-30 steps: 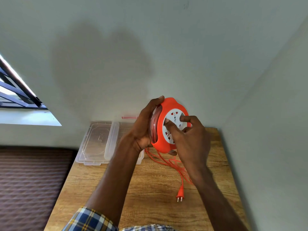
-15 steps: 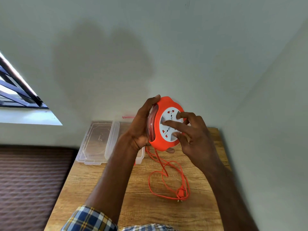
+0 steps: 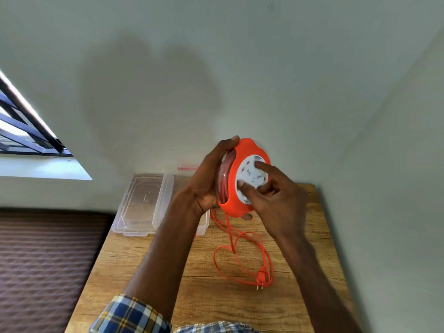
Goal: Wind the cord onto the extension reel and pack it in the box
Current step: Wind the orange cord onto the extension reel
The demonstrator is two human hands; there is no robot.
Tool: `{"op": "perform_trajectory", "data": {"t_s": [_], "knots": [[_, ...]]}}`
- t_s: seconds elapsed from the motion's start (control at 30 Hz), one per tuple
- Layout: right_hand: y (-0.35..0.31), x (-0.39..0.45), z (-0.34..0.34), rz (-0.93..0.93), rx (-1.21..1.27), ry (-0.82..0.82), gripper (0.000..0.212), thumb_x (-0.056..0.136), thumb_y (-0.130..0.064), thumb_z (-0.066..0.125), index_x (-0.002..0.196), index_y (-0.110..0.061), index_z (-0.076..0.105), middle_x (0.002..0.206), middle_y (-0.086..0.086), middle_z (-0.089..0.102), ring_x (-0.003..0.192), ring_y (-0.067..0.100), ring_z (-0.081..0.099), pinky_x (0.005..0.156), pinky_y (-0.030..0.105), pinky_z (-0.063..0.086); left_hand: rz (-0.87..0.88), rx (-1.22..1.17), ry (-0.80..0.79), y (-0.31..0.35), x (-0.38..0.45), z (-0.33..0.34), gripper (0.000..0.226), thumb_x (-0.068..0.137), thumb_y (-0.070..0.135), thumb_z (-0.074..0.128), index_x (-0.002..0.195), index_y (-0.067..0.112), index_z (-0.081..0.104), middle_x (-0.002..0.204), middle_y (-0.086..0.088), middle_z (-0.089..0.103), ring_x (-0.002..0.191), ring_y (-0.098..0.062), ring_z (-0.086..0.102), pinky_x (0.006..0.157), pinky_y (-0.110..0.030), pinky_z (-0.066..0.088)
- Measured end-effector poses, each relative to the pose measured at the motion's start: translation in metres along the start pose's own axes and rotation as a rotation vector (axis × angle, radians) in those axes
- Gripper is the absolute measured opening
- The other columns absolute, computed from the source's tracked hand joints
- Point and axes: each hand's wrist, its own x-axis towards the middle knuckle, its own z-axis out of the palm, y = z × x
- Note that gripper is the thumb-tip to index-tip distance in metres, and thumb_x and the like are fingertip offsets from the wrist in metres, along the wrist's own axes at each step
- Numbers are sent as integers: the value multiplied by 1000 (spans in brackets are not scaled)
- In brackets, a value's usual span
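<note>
orange reel (image 3: 234, 186) held in left hand (image 3: 204, 181), right hand (image 3: 276, 200) on its face.

Wooden table (image 3: 149, 258) in a pale-walled corner, barred window (image 3: 21, 126) at left.

Reel (image 3: 232, 188): orange, white socket face, on edge, gripped between both hands' fingers.
Cord (image 3: 242, 255): orange, loose loops below the fingers, plug outermost.
Box (image 3: 144, 205): clear, open, left of the fingers.

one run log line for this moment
left hand: holds reel up | right hand: fingers on white socket face | cord: loose loops on table | box: open, behind
</note>
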Motion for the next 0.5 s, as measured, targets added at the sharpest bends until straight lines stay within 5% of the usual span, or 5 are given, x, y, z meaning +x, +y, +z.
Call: {"op": "perform_trajectory", "data": {"t_s": [0.13,0.3,0.43,0.5], "knots": [[-11,-1,13,265,75,66,64,72,-79,56,114,-31,62,100,-4,77,74,-2,66,52,16,43,-2,-2,27,-6,1,8,60,99,61,54,122,11,77,117,-18,75,100,-34,74,93,-48,60],[-4,1,1,-2,-127,41,59,89,-77,52,117,-26,61,83,-10,70,72,7,68,54,22,47,33,-55,-12,-3,-2,6,60,98,61,55,128,13,74,123,-16,75,105,-34,74,92,-47,61],[5,12,-13,-149,-122,-80,55,92,-52,71,140,-36,48,129,-4,62,110,14,62,77,33,58,43,-94,-38,1,0,0,60,101,61,54,133,13,70,127,-15,71,113,-34,68,102,-49,53],[11,13,-18,-292,-181,-185,56,94,-36,73,144,-41,50,135,-2,57,119,18,54,84,39,58,31,-108,-41,1,1,-4,62,99,63,56,133,14,69,127,-16,70,114,-35,67,105,-51,50]]}}
